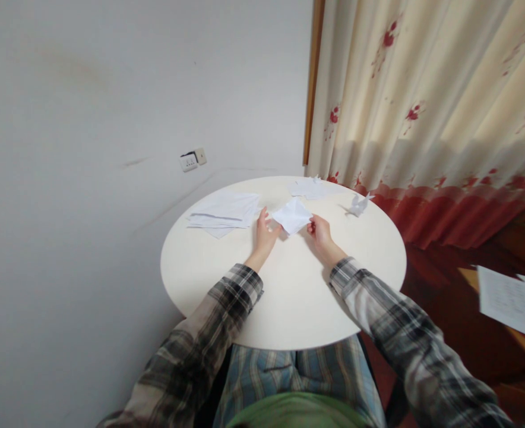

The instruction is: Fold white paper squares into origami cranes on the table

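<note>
A small folded piece of white paper [292, 215] is held between my two hands over the round cream table [289, 297]. My left hand [265, 232] pinches its left edge, fingers closed on it. Its right corner is pinched by my right hand [319, 230]. Both forearms wear plaid sleeves and reach in from the near side of the table.
A stack of white sheets [224, 213] lies at the table's left back. More folded papers [309, 187] sit at the far edge, and a small folded paper figure [358, 205] at the right back. A grey wall stands left, a flowered curtain [423, 119] right, printed sheets [514, 300] far right.
</note>
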The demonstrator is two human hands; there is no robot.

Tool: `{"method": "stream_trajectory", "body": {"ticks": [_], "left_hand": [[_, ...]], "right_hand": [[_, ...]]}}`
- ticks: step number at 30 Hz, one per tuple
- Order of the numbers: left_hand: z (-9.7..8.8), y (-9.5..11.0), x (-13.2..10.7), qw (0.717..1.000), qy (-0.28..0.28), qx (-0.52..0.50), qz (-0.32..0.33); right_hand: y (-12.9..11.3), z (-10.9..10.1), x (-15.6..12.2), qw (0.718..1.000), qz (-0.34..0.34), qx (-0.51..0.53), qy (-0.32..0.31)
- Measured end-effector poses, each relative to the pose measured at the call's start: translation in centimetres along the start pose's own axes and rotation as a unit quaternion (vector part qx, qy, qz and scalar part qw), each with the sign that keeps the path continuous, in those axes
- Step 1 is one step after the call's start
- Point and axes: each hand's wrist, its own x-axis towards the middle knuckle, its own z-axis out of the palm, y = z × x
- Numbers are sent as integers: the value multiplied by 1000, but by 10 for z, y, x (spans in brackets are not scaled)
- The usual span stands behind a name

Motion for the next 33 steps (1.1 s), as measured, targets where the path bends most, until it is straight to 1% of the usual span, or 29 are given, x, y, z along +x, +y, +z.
{"method": "stream_trajectory", "body": {"ticks": [2, 3, 5, 8, 13, 15, 17, 19, 20, 22, 24, 27, 30, 33], "left_hand": [[-2, 2, 0, 993, 0, 81, 87], [-3, 3, -1, 987, -7, 113, 115], [-3, 4, -2, 978, -21, 157, 138], [-4, 3, -2, 972, -25, 186, 142], [-5, -1, 1, 972, 14, 192, 136], [-6, -2, 2, 972, 29, 194, 131], [-6, -3, 2, 972, 35, 194, 129], [-6, -3, 2, 972, 34, 192, 127], [-6, -3, 2, 973, 32, 191, 126], [-5, -3, 3, 973, 28, 189, 127], [-5, -3, 3, 973, 27, 188, 128], [-5, -3, 3, 972, 30, 195, 130], [-5, -1, 2, 967, 41, 207, 145], [-6, 2, 0, 960, 56, 218, 165]], "right_hand": [[2, 0, 1, 1000, -3, -8, -7], [3, -1, 1, 1000, -4, -13, -12], [4, 0, 1, 999, -3, -22, -23], [4, 1, 0, 999, 7, -28, -33], [0, 4, -5, 997, 4, -74, -12], [-2, 6, -5, 996, -26, -88, 1], [-2, 7, -6, 991, -80, -108, 0], [-2, 9, -6, 982, -128, -135, -21], [-1, 9, -7, 978, -140, -149, -38], [1, 10, -9, 969, -152, -180, -78], [3, 9, -11, 958, -159, -219, -98], [5, 7, -12, 935, -178, -291, -96], [5, 4, -9, 913, -198, -346, -87], [6, 1, -6, 903, -200, -376, -58]]}}
